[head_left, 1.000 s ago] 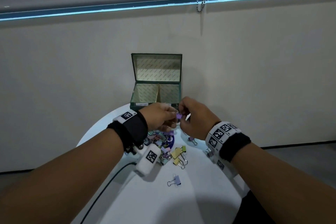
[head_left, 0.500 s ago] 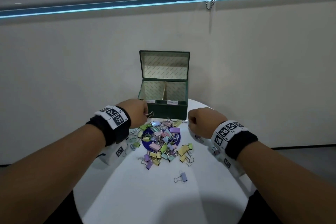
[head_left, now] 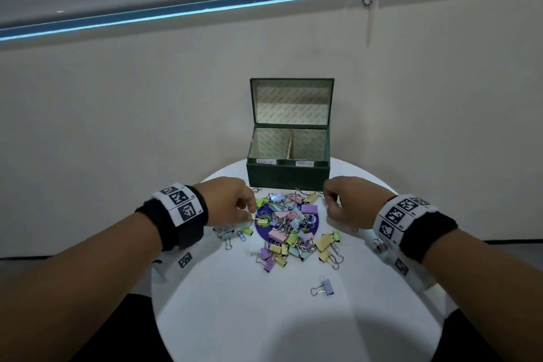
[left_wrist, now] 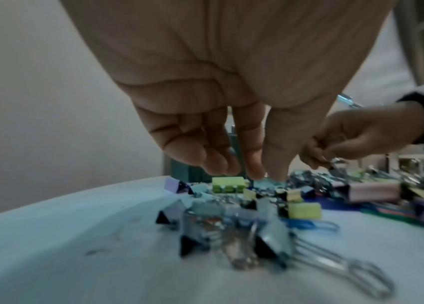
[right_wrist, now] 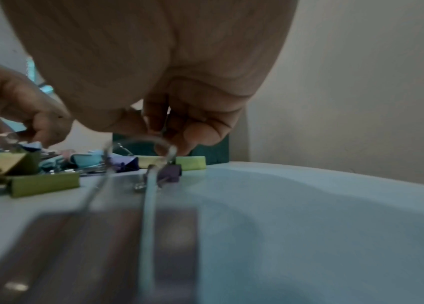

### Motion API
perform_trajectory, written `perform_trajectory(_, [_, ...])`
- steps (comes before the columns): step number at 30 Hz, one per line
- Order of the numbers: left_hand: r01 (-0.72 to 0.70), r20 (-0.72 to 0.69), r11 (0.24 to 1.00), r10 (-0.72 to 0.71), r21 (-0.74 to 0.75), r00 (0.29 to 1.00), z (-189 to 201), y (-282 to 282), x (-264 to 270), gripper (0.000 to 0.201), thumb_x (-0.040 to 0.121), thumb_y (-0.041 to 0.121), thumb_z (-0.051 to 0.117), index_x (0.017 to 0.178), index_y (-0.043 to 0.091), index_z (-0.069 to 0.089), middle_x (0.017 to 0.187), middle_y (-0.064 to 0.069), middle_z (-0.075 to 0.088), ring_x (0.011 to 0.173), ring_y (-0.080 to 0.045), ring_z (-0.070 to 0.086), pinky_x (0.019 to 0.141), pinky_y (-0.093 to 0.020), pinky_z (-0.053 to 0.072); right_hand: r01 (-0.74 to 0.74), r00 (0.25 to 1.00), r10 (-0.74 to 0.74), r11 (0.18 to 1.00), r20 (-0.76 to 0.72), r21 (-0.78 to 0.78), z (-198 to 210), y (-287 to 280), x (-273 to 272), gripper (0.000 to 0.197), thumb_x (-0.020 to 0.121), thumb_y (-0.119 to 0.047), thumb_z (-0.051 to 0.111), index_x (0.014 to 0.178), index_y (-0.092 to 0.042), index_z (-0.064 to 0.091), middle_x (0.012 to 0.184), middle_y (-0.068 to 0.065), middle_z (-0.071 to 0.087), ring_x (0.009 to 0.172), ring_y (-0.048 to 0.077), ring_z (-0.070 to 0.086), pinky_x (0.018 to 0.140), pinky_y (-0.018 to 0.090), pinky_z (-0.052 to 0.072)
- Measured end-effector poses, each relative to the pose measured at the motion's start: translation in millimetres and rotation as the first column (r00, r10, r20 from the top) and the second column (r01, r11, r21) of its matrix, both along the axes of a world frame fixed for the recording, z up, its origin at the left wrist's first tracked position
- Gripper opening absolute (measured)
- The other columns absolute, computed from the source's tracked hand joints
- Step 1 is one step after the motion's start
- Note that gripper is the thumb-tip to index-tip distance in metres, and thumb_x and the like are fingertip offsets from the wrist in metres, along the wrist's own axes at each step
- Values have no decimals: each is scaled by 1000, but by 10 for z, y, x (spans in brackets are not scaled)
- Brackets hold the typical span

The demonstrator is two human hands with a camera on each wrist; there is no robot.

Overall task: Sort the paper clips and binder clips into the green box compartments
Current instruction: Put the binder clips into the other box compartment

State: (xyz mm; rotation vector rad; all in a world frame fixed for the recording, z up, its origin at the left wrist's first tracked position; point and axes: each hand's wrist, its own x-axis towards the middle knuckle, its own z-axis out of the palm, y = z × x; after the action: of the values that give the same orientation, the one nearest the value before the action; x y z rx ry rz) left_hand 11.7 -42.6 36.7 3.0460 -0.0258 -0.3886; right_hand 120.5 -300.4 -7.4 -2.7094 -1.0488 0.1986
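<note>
The open green box [head_left: 289, 175] stands at the table's far edge, a divider [head_left: 291, 142] splitting it into two compartments. A pile of pastel binder clips [head_left: 289, 229] lies in front of it. My left hand [head_left: 251, 213] reaches down at the pile's left edge; in the left wrist view its thumb and forefinger [left_wrist: 253, 164] close on a clip there [left_wrist: 265, 182]. My right hand [head_left: 329, 206] hovers curled at the pile's right edge and pinches the wire of a small binder clip [left_wrist: 332, 163]. A small purple clip [right_wrist: 170, 172] sits under those fingers.
The round white table [head_left: 264, 320] stands against a beige wall. A lone lilac binder clip [head_left: 324, 288] lies nearer to me. A blue paper clip [head_left: 241, 236] and more clips lie left of the pile. A dark round mat [head_left: 261, 231] shows under it.
My hands, together over the pile a second ago, have parted. The left hand has dropped to the pile's left edge; the right has drawn back to the right edge.
</note>
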Motion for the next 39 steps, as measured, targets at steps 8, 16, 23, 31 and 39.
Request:
perform_trajectory(8, [156,62,988,-156,20,986,-175,-376,68,44,91,45,62,133,50,52,140,9,31,120,-11,42,101,-30,43,-174,983,172,984,-69,-26,113,232,-207,22,96,-22,43,76,-31,48,85,-2,60,79,17,57,76,38,52])
perform_trajectory(16, [44,71,998,-47,49,996,-126,-321,175,15,83,44,71,91,38,61,114,9,45,100,-12,53,92,-32,49,-234,971,237,964,9,-127,21,471,-344,31,101,-30,43,130,-33,54,114,-1,64,97,22,63,87,40,55])
perform_trajectory(23, [78,122,996,-73,-35,990,-159,-184,143,19,84,39,73,103,40,68,115,12,45,102,-8,49,94,-31,47,-175,983,171,983,-58,-55,190,435,-181,28,98,-36,54,125,-37,62,129,-6,63,113,18,59,97,38,51])
perform_trajectory(31, [117,93,993,-116,-3,989,-249,-325,173,18,88,47,64,106,48,69,128,10,39,116,-11,40,96,-38,46,-108,990,101,992,-94,-70,167,465,-178,17,92,-33,63,108,-35,61,96,-12,57,95,15,58,81,29,49])
perform_trajectory(39, [91,136,995,-85,-38,987,-177,-257,117,30,88,32,67,113,47,67,127,7,42,117,-13,41,98,-34,44,-37,985,19,994,-172,-100,155,444,-132,17,89,-37,68,103,-32,58,95,-10,61,90,16,59,78,29,49])
